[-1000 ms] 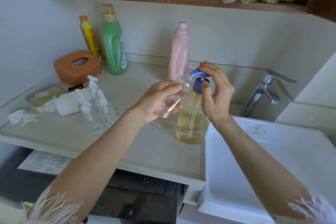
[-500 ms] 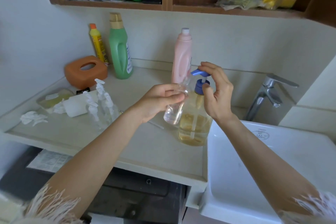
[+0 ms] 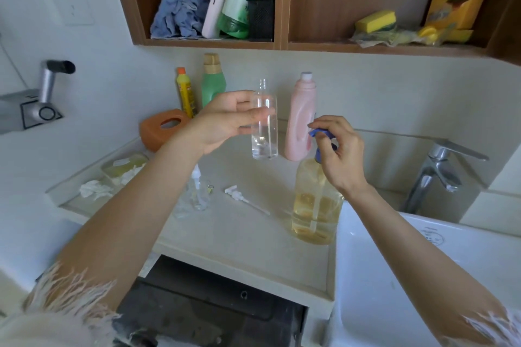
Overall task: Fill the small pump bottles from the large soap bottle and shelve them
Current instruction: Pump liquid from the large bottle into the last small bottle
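My left hand [image 3: 225,118] holds a small clear bottle [image 3: 264,132] upright and raised above the counter, its neck uncapped, a little clear liquid at its bottom. The large soap bottle [image 3: 314,205], about half full of yellow soap, stands on the counter [image 3: 239,234] beside the sink. My right hand [image 3: 338,155] grips its blue pump head [image 3: 320,132]. A loose white pump [image 3: 242,198] lies on the counter. More small clear pump bottles [image 3: 197,191] stand partly hidden behind my left forearm.
A pink bottle [image 3: 300,118], a green bottle [image 3: 213,82], a yellow bottle [image 3: 186,93] and an orange tissue holder [image 3: 163,128] line the back wall. A white sink [image 3: 423,276] and tap [image 3: 439,172] lie to the right. The wooden shelf [image 3: 282,45] above holds cloths, bottles and sponges.
My left hand has lifted the small bottle away from the pump spout and turned it upright. The camera has tilted up. My right hand stays on the pump head.
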Demonstrator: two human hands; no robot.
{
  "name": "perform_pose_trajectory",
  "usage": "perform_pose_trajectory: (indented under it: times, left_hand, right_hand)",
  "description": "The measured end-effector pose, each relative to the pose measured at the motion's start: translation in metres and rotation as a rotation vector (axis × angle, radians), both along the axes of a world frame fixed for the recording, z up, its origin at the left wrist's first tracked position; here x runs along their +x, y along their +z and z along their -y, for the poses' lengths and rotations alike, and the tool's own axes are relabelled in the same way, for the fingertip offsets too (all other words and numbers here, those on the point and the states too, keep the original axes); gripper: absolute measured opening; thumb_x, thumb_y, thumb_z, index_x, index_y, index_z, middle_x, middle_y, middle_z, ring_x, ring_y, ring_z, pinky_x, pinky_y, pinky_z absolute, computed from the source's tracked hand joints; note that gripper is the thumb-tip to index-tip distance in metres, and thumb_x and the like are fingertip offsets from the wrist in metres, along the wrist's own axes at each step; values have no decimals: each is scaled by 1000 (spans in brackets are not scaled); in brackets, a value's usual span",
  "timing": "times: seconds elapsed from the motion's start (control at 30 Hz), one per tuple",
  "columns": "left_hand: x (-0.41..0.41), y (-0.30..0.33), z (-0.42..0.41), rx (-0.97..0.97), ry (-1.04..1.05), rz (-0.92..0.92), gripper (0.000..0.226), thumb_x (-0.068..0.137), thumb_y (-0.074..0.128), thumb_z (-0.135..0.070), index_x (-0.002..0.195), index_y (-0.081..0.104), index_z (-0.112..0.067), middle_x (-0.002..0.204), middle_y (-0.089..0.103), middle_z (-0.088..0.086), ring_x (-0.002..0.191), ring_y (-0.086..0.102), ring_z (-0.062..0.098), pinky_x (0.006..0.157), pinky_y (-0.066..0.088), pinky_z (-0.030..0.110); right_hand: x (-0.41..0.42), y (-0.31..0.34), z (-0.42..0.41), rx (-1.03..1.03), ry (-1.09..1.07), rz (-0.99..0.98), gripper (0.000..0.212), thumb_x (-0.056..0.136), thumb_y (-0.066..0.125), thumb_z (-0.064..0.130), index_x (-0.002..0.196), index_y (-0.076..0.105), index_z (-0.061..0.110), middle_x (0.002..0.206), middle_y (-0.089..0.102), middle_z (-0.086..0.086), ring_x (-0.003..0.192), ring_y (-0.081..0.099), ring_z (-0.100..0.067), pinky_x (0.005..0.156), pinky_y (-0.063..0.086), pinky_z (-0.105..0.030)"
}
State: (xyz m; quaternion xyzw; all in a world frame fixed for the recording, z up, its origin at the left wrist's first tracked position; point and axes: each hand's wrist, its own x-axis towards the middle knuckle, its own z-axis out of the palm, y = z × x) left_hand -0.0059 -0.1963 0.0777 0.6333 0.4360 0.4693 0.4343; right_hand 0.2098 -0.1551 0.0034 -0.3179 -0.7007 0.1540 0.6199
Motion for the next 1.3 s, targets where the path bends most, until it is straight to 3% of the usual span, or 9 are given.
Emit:
perform_pose_trajectory:
  times: [0.27,0.37,0.47,0.6,0.73,0.9,1.07,1.23,1.3]
  left_hand:
    - [11,1,7,102,170,-125,54,62,78,-39,114,63,-28,110,72,-2,111,64,17,103,45,40]
    - [20,7,7,170,219,-241,75,60,78,-42,128,54,-24,106,73,-6,109,65,18,105,45,38]
    - [25,9,7,175,197,-258,62,65,75,-43,123,54,-31,102,74,-10,107,66,13,102,46,33]
    - [26,0,1,216,296,-222,44,81,75,-22,122,60,-15,111,71,-1,106,65,7,95,48,24]
    - [37,-33,0,232,289,-182,33,86,70,-10,112,57,-26,104,66,-14,97,61,-8,91,45,13]
    - [56,-81,-1,158,175,-331,27,100,48,-19,127,46,-19,103,55,-7,90,67,25,94,50,47]
    - [65,-89,-5,94,23,-384,36,93,39,-53,128,36,-42,92,60,3,64,62,11,78,58,45]
    - [68,-90,-12,157,72,-308,35,89,41,-59,124,38,-54,79,59,14,68,57,40,68,55,57]
    - [68,-88,-14,196,113,-308,35,87,40,-62,121,40,-57,65,57,-1,62,56,42,59,56,52]
  right_hand:
    - [6,2,0,-40,54,30,26,83,52,-9,90,73,6,97,59,3,85,53,3,67,43,-24]
    - [7,6,0,-45,59,28,28,83,52,-12,91,72,6,97,59,2,86,53,0,68,44,-29]
    - [6,7,1,-44,63,26,25,84,52,-7,92,73,5,98,59,2,89,56,-7,70,46,-33]
    - [8,5,0,-27,45,23,30,83,52,-7,104,69,5,101,60,0,92,59,-15,70,46,-22]
    - [12,5,1,-20,66,-38,43,82,48,-1,121,55,18,108,60,-2,98,57,-8,73,43,-6]
    - [16,-7,3,63,1,97,34,80,49,-3,109,66,2,114,61,-8,91,54,1,74,41,-6]
    - [17,-14,1,112,-81,154,32,83,52,-2,111,66,2,122,61,-13,108,57,-16,90,35,-5]
    - [18,-14,0,137,-105,172,29,84,53,-2,110,67,2,119,63,-12,113,57,-26,98,37,-13]
    - [18,-13,-2,141,-112,167,29,85,52,1,109,67,2,119,64,-11,118,55,-27,103,38,-21]
